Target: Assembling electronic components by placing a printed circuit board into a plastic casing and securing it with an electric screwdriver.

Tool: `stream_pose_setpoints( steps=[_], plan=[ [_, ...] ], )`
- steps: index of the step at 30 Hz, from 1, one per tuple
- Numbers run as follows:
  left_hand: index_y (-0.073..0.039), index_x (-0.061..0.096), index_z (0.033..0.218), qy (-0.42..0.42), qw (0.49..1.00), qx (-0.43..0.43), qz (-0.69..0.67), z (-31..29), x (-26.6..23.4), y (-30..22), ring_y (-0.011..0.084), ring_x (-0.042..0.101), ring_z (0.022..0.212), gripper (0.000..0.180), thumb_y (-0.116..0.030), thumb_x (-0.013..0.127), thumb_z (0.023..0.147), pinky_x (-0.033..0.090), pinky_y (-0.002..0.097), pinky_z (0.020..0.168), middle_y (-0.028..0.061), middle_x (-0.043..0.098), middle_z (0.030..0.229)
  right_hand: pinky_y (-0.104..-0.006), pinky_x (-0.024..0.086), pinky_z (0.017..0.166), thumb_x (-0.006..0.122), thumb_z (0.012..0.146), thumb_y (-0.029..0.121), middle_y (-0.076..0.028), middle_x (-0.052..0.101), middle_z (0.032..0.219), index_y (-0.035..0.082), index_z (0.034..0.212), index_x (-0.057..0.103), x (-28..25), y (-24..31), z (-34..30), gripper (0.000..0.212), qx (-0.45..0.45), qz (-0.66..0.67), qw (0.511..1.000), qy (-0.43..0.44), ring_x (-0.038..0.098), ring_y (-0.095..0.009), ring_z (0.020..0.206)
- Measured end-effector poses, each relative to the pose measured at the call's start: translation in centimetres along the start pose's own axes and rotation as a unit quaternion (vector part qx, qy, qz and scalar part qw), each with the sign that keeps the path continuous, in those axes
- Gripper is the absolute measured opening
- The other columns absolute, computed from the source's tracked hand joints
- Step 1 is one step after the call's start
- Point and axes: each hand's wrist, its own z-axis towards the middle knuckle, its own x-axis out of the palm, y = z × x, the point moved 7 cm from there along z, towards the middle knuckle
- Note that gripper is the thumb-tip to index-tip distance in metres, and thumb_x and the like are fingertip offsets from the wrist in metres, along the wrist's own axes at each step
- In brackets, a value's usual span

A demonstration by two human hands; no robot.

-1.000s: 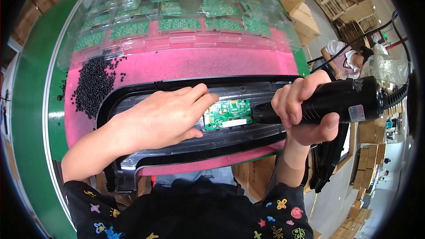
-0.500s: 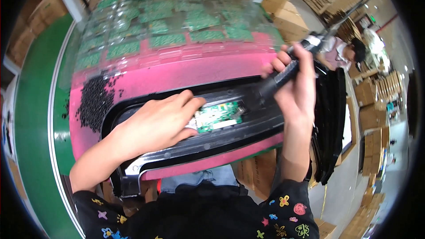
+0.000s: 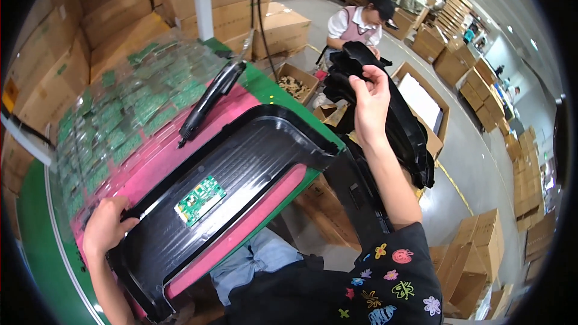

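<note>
A long black plastic housing lies open side up on the pink mat. The green circuit board sits flat inside it, left of the middle. My left hand is closed at the housing's left end, thumb over the rim and fingers curled along the outside. Away to the right, my right hand is raised with its fingers bent and apart, holding nothing. It is in front of a stack of black plastic housings. A black electric screwdriver with a cable is beyond the housing, its tip toward the mat.
Clear plastic trays of green circuit boards cover the far left of the green-edged table. Cardboard boxes are piled behind. A co-worker in a black cap is beyond the stack, with an open carton beside it.
My view has turned right. My right hand has let go of the screwdriver and is now by the stacked housings. My left hand has moved from the circuit board to the housing's left end.
</note>
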Motion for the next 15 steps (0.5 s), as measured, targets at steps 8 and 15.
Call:
stream_pose_setpoints(
  steps=[8, 15],
  plan=[
    [-0.002, 0.063, 0.097, -0.261, 0.965, 0.016, -0.029, -8.3, -1.7, 0.3, 0.03, 0.057, 0.073, 0.02, 0.0, 0.07, 0.079, 0.045, 0.0394, 0.065, 0.0123, 0.065, 0.091, -0.0446, 0.043, 0.1, 0.07, 0.076, 0.01, -0.02, 0.051, 0.115, 0.002, 0.121, 0.05, -16.5, -10.1, 6.0, 0.05, -0.078, -0.518, 0.851, -0.039, 0.05, -0.038, 0.114],
    [0.003, 0.055, 0.124, -0.628, 0.762, -0.15, -0.041, -26.1, -3.8, 7.3, 0.0163, 0.059, 0.107, 0.027, -0.006, 0.051, 0.1, 0.048, 0.0274, 0.089, 0.0109, 0.059, 0.129, -0.0468, 0.046, 0.093, 0.072, 0.08, 0.017, -0.012, 0.061, 0.111, 0.008, 0.113, 0.06, -22.4, -14.9, 4.9, 0.036, 0.006, -0.723, 0.69, 0.019, 0.056, -0.031, 0.111]
  ],
)
